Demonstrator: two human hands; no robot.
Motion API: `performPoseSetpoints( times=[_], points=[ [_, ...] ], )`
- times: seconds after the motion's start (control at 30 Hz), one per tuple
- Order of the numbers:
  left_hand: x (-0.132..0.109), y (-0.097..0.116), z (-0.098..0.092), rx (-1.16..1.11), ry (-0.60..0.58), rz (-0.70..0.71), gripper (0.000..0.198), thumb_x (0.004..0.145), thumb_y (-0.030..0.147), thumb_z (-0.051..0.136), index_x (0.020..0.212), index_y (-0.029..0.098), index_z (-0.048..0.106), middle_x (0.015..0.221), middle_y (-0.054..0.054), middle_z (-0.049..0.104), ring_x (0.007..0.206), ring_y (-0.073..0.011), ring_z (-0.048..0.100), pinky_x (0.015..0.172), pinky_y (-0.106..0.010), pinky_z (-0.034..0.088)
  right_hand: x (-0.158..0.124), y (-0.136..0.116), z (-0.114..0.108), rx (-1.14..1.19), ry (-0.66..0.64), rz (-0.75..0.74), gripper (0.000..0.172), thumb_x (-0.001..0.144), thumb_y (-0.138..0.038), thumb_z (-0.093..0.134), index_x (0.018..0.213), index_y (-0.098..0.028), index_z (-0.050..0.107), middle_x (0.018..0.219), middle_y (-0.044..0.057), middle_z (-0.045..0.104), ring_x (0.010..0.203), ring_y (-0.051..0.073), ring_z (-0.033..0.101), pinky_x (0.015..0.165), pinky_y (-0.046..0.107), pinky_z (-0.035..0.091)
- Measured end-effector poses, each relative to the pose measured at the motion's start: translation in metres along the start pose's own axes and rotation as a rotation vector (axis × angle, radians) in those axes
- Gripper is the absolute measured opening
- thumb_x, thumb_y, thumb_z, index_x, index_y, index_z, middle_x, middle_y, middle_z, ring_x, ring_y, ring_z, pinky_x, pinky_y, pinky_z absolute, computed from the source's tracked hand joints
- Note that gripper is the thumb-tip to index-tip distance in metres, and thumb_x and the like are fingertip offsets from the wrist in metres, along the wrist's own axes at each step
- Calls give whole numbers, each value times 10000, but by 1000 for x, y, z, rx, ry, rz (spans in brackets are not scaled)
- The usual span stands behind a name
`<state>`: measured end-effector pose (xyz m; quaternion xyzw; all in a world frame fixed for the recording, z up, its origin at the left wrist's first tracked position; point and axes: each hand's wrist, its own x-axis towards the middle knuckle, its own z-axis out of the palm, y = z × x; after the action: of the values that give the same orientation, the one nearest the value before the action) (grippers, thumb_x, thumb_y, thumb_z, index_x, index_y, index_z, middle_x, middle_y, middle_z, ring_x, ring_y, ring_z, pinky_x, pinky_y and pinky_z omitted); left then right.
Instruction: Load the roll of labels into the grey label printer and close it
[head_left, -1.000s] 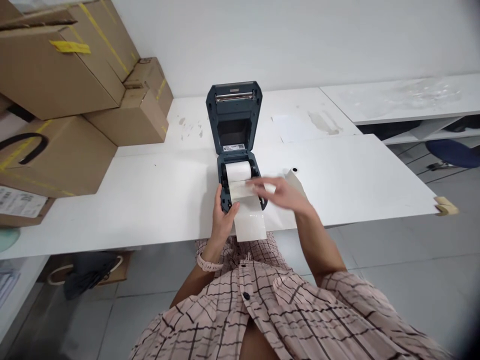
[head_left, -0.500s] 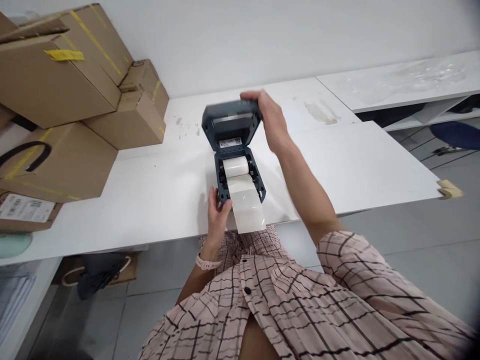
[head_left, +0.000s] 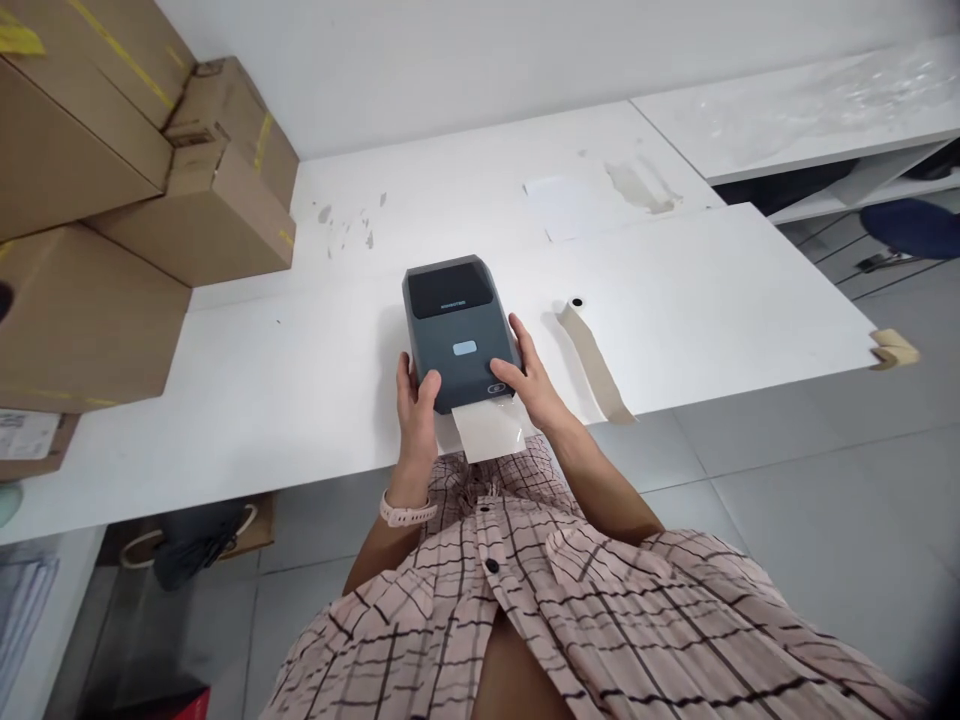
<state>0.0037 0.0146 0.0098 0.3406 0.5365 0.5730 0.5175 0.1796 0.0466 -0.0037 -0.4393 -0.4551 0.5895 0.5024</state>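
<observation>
The lid (head_left: pixel 444 368) of the dark blue-grey, box-shaped plastic label printer (head_left: pixel 461 333) is now seen closed; half a second ago it was held partly raised by the right hand (head_left: pixel 538 388). The white paper roll inside is thereby hidden, and only a glossy, off-white label strip (head_left: pixel 487 432) is left showing, let out from the printer's front edge and hung over the table edge. It may be judged that the roll is enclosed and the strip trapped beneath the lid; whether the latch is caught cannot be told.

The printer is set flat on the white tabletop (head_left: pixel 697 330), near its front edge, and is bracketed by both hands. The left hand (head_left: pixel 417 418) is placed at the printer's front left corner, with the thumb laid at the lid's edge and the fingers held upright along the left side. The right hand, shifted down from the raised lid, is placed at the front right corner, with the thumb laid on the lid and the fingers stretched along the right side. On both hands the thumb is parted from the fingers; whether the printer is firmly clamped cannot be told. To the printer's right, a small roll with a long, curling beige paper tail (head_left: pixel 596 365) is left untouched.
</observation>
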Motion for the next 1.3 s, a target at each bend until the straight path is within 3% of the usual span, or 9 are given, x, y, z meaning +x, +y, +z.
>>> performPoseSetpoints(
  times=[0.3, 0.57, 0.63, 0.7, 0.8, 0.93, 1.1, 1.17, 1.3],
  points=[
    [3, -24, -8, 174, 63, 197, 969, 848, 712, 673, 1635, 284, 303, 1624, -180, 467, 1475, -383, 500, 1139, -518, 521, -9, 11, 0, -46, 30, -70, 1006, 830, -655, 759, 1655, -355, 267, 1746, 42, 287, 1613, 310, 280, 1328, 537, 271],
    [-14, -8, -22, 360, -54, 208, 895, 900, 704, 620, 1641, 384, 233, 1732, -104, 303, 1542, -321, 407, 1190, -460, 457, -2, 20, -4, -66, 34, -124, 1100, 772, -714, 783, 1654, -332, 248, 1717, 99, 350, 1563, 317, 388, 1288, 565, 334],
    [-32, -12, -30, 447, 68, 276, 765, 921, 683, 605, 1562, 331, 382, 1649, -133, 420, 1425, -294, 522, 1111, -434, 509, -1, 22, -3, -74, 43, -136, 1094, 774, -732, 768, 1652, -336, 250, 1713, 99, 358, 1554, 311, 401, 1278, 560, 352],
    [-47, -20, -36, 499, 123, 230, 567, 941, 688, 562, 1284, 241, 616, 1282, -126, 677, 1101, -240, 668, 931, -381, 570, -1, 24, -3, -84, 50, -152, 1088, 781, -747, 749, 1653, -331, 249, 1708, 104, 365, 1545, 307, 413, 1271, 554, 362],
    [-56, -25, -36, 457, -198, -113, 518, 910, 714, 583, 860, 205, 669, 716, -24, 642, 650, -160, 603, 626, -301, 522, 0, 28, -2, -107, 58, -174, 1051, 811, -742, 717, 1655, -331, 245, 1712, 100, 357, 1544, 299, 410, 1267, 554, 363],
    [-51, -8, -27, 290, -564, -391, 544, 859, 708, 652, 713, 185, 642, 603, -17, 632, 441, -94, 484, 452, -261, 372, 0, 32, -1, -118, 67, -182, 996, 834, -702, 714, 1645, -330, 272, 1707, 95, 367, 1551, 302, 393, 1255, 578, 368],
    [-46, 14, -27, 403, -665, -306, 556, 887, 685, 628, 665, 175, 642, 591, -22, 670, 402, -79, 456, 450, -250, 353, -10, 15, 3, -305, 159, -342, 828, 915, -605, 659, 1624, -344, 321, 1700, 80, 380, 1562, 312, 373, 1266, 597, 337],
    [-43, 16, -36, 482, -679, -258, 590, 919, 685, 577, 631, 175, 650, 543, -19, 634, 424, -98, 487, 474, -255, 381, -16, 0, 5, -520, 174, -504, 699, 951, -481, 642, 1592, -375, 383, 1602, 51, 523, 1552, 308, 385, 1294, 617, 263],
    [-34, 18, -60, 462, -442, -137, 506, 930, 641, 579, 761, 184, 715, 638, -13, 660, 469, -102, 518, 493, -253, 408, -20, -24, 10, -821, -5, -768, 737, 933, -322, 645, 1604, -402, 352, 1244, 0, 781, 1423, 312, 536, 1299, 625, 181]
  ],
)
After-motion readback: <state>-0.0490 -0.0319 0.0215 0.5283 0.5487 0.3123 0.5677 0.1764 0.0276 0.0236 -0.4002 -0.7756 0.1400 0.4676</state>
